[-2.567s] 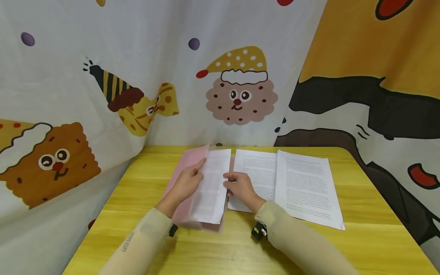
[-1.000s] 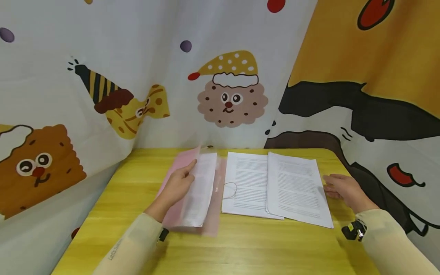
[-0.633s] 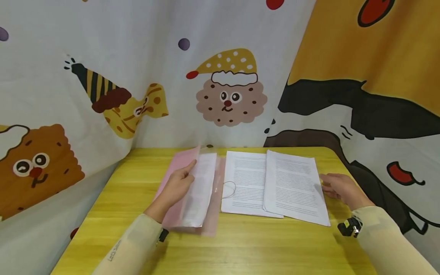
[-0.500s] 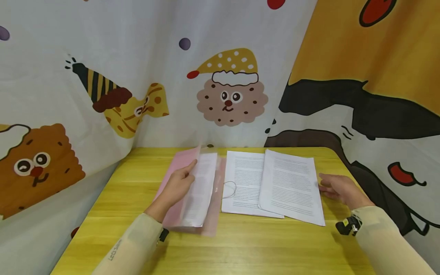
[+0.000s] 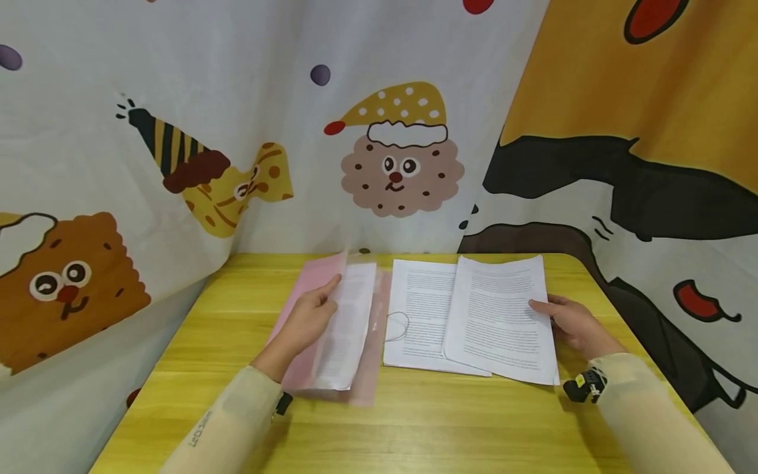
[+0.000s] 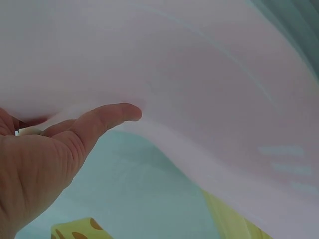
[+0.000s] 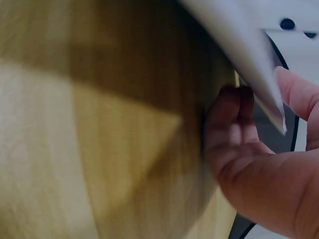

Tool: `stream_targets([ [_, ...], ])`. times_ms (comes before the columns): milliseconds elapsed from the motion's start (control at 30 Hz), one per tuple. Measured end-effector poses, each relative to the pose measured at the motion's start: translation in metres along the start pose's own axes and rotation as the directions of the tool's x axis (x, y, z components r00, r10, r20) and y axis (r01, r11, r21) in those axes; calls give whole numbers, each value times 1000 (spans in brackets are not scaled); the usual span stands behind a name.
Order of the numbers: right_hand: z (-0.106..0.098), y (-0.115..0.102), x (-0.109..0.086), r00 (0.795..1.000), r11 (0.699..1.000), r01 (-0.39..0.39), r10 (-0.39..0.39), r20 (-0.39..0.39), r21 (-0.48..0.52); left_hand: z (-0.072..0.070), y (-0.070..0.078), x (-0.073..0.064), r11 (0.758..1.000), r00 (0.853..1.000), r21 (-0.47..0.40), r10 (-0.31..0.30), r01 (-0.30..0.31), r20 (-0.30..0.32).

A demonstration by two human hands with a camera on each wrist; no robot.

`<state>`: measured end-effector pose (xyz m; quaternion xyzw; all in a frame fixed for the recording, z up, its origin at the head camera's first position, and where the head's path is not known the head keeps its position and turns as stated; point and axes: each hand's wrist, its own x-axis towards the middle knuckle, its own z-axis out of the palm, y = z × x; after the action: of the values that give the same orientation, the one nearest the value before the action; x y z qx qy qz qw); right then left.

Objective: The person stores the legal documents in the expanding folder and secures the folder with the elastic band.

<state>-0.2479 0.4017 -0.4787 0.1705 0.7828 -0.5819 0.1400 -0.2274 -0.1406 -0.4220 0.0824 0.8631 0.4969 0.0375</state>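
My left hand (image 5: 304, 322) holds the raised cover of a pink folder (image 5: 314, 280), with the thumb along its inner side. In the left wrist view the translucent folder cover (image 6: 209, 99) fills much of the frame. White papers (image 5: 346, 336) lie inside the folder. My right hand (image 5: 577, 322) pinches the right edge of a printed paper stack (image 5: 503, 316), thumb on top and fingers underneath. In the right wrist view the lifted paper edge (image 7: 244, 55) sits between thumb and fingers. That stack overlaps a second printed stack (image 5: 417, 316) on its left.
A thin looped cord (image 5: 407, 326) lies on the left edge of the second stack, beside the folder. Everything rests on a yellow wood-grain table (image 5: 414, 428). A cartoon-printed curtain (image 5: 284, 99) hangs right behind the table's back edge.
My right hand left the folder's papers, moved to the far right edge of the right stack, pushed it slightly left and now grips it. My left hand keeps holding the folder cover.
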Motion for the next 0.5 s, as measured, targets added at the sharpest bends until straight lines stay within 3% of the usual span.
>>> stream_targets([
  [100,4,1,0,997,987,68,-72,-20,-147,-3,-1,2,1000,1000,9,19,-19,-3],
  [267,4,-2,-2,979,926,197,-205,8,-323,-17,0,6,997,998,-54,59,-58,12],
  [500,7,-3,-5,973,904,221,-177,150,-367,-44,7,5,979,1000,-206,12,-10,10],
])
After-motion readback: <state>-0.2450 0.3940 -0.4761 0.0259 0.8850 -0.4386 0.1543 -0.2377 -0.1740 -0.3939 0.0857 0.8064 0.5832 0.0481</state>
